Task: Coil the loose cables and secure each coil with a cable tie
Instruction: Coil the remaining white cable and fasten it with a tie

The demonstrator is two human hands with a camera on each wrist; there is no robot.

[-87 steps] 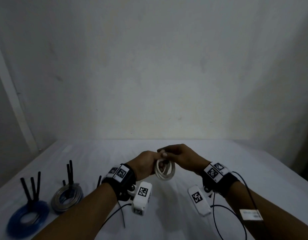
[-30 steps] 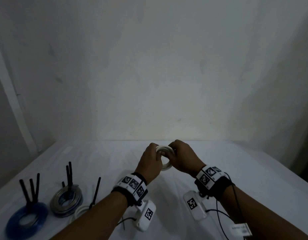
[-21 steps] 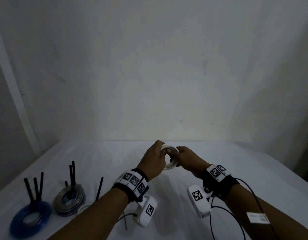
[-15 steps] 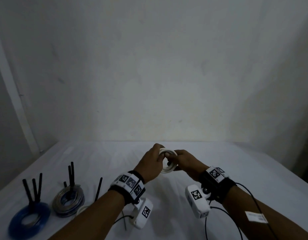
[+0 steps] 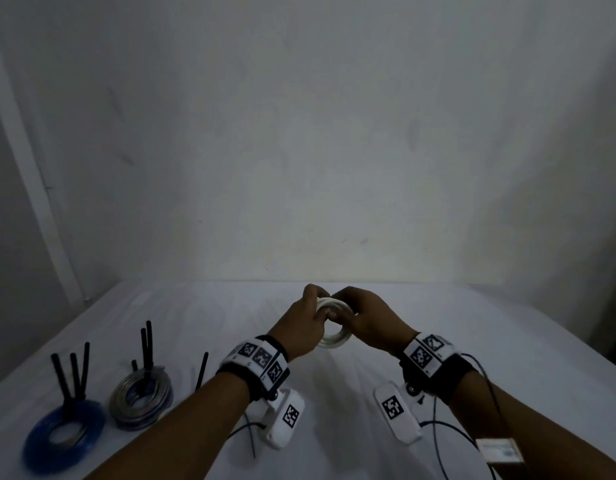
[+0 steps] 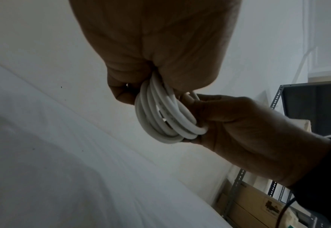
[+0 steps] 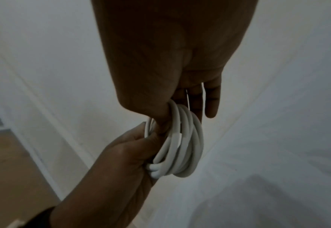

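**A:** Where's the white cable coil (image 5: 334, 336) right now?

**B:** Off the bench (image 5: 473, 341), held in the air above its middle between both hands. The left hand (image 5: 301, 329) has one side of the ring, the right hand (image 5: 372, 323) the opposite side.

**A:** And how is each grip set?

**B:** Left: fingers and thumb curled round the bundle of loops, pinching them together; the left wrist view shows the strands squeezed into the fist. Right: thumb hooked through the ring, pressing the loops against the fingers (image 7: 211, 108), which lie fairly straight behind the strands.

**A:** Why hold it on two sides?

**B:** My guess is that it stops the turns springing apart. A plug end (image 7: 177, 137) lies along the loops in the right wrist view, so the winding looks finished, and a two-sided hold keeps the ring tidy until something binds it.

**A:** No tie on it yet?

**B:** None that I can see. A black tie (image 5: 201, 372) stands just beside the left forearm, near the bench's front-left part. Its base is hidden, so I can't tell what holds it up.

**A:** And the others?

**B:** The blue coil (image 5: 62, 434) sits at the front-left corner and the grey coil (image 5: 142, 401) just beside it, each with black tie tails sticking up. Those look already secured and set aside.
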